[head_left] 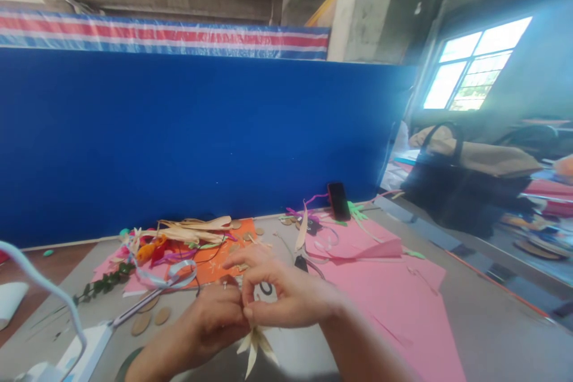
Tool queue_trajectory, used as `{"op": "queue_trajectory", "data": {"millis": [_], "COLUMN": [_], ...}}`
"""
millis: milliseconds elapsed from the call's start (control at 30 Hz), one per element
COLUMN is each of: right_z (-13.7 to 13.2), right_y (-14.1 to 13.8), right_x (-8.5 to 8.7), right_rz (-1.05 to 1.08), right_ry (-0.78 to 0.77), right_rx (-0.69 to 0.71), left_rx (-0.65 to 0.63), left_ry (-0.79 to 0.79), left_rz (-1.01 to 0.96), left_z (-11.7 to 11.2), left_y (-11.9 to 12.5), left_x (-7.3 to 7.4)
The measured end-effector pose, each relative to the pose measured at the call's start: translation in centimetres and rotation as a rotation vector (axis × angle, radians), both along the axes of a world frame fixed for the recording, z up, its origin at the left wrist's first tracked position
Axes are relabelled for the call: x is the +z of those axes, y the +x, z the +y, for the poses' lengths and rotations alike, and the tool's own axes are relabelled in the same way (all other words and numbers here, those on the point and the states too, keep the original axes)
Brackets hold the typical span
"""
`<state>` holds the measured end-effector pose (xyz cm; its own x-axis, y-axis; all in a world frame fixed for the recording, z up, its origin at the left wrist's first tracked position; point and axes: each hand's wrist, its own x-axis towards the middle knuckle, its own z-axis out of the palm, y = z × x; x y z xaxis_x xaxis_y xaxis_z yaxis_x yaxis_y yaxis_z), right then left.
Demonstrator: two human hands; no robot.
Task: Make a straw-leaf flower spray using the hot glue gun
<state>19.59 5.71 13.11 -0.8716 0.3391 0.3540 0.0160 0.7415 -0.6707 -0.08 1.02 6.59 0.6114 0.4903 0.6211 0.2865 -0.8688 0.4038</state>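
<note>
My left hand (213, 319) and my right hand (280, 291) meet low in the middle of the view, fingers pinched together on a small pale straw flower (256, 346) whose pointed petals hang below the hands. The right thumb and forefinger press at the top of it; the left fingers curl round it from the left. Behind the hands lies an orange sheet (215, 259) with dry straw strips (188, 230) and coloured ribbons (165, 268).
Pink paper (394, 298) covers the table's right side. A dark phone (339, 201) leans on the blue partition (201, 137). Scissors (308, 265) lie beyond my right hand. Round cardboard discs (150, 319), a leafy sprig (105, 283) and a white tool (71, 352) lie left. A black bag (452, 191) sits right.
</note>
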Motion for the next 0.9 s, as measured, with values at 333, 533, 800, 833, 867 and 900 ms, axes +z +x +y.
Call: {"op": "queue_trajectory", "data": {"millis": [333,533,800,833,867,900], "right_z": [-0.4,-0.2,0.2,0.2,0.2,0.1], "right_y": [-0.5,0.1,0.0,-0.1,-0.2,-0.3], "right_x": [0.0,0.7,0.0,-0.1,-0.1,-0.1], "right_rz": [0.109,0.200,0.207,0.207,0.207,0.206], "right_ry": [-0.135,-0.229,-0.266,-0.284,-0.306,-0.328], "right_rx": [-0.155,-0.182,-0.049,-0.054,-0.070,-0.090], "left_rx": [0.030,-0.001,0.005,0.007,0.013,0.019], "left_ry": [0.023,-0.015,0.022,0.018,0.010,0.003], "left_rz": [-0.099,-0.195,-0.251,-0.261,-0.266,-0.268], "left_z": [0.0,0.2,0.2,0.2,0.2,0.3], "left_y": [0.0,-0.2,-0.3,-0.3,-0.3,-0.3], "left_x": [0.3,0.3,0.2,0.2,0.2,0.2]}}
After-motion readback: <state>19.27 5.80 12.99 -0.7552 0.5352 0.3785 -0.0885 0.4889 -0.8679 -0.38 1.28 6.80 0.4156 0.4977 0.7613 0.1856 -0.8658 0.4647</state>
